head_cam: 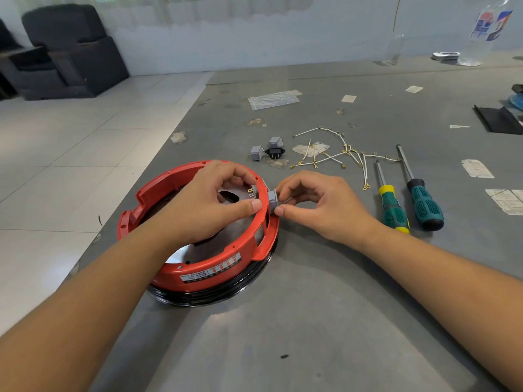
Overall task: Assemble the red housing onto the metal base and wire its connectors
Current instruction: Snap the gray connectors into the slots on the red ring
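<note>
A red ring-shaped housing (pixel 198 267) sits on a shiny metal base (pixel 181 254) with a black rim, at the table's left edge. A grey switch (pixel 272 200) is set in the housing's right wall, its brass terminals poking inward. My right hand (pixel 317 205) pinches the switch from outside. My left hand (pixel 209 199) reaches inside the ring, thumb on the red wall and fingers by the terminals. Two more grey switches (pixel 257 153) and a black socket (pixel 274 153) lie behind the housing. White wires with brass lugs (pixel 339 155) are spread to their right.
Two screwdrivers lie right of my right hand: one with a yellow-green handle (pixel 393 207), one with a dark green handle (pixel 424 205). A clear plastic bag (pixel 273 99) and paper scraps lie farther back. Bottles (pixel 478 38) stand at the far right. A tiled floor lies to the left.
</note>
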Demonstrator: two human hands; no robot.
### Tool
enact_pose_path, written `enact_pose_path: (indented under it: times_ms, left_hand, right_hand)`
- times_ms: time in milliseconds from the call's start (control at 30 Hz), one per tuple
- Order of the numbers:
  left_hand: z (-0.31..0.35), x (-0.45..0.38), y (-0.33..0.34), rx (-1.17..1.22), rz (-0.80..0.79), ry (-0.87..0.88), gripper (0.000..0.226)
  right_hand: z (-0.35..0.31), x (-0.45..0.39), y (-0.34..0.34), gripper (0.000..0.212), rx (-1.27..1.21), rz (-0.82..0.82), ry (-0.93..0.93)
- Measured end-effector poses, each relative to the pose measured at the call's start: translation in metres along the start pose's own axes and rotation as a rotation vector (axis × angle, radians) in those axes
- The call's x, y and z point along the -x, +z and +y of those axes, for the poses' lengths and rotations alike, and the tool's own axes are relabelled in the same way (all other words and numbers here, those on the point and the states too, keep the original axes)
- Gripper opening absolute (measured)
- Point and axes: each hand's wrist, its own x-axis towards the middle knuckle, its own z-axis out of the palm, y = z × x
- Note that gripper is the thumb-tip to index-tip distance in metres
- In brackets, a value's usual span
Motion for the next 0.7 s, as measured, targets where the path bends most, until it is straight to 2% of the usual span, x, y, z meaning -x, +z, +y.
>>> enact_pose_path:
  times_ms: [267, 400, 700]
  left_hand:
    - [0.0044, 0.0011, -0.0019, -0.094, -0.162, -0.036, 0.058]
    - [0.0042, 0.0010, -0.0030, -0.087, -0.226, -0.049, 0.064]
    - [0.0016, -0.0001, -0.0037, -0.022, -0.333, -0.103, 0.074]
  right_hand:
    - [0.0005, -0.0005, -0.0049, 0.015, 0.040, -0.041, -0.033]
    - [0.0022, -0.0007, -0.0053, 0.022, 0.003, -0.006, 0.029]
    - [0.0030, 0.0008, -0.0014, 0.018, -0.015, 0.064, 0.039]
